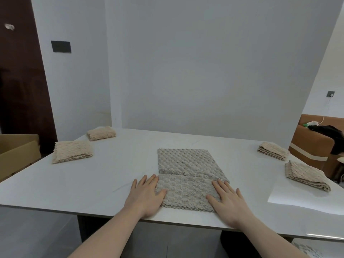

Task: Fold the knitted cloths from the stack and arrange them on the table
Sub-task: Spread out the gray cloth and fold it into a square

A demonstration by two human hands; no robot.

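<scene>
Now both flat, open palms, left hand (146, 195) and right hand (228, 199), are pressing the grey waffle-knit cloth (188, 175), its near flap lying folded over, on the white table (93, 179).

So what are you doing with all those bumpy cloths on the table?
A person is folding a grey knitted cloth in the middle of the white table. Its near part is already folded over, and the left hand and right hand press flat on the two ends of that fold. Four folded beige cloths already lie around the table: two on the left and two on the right.
</scene>
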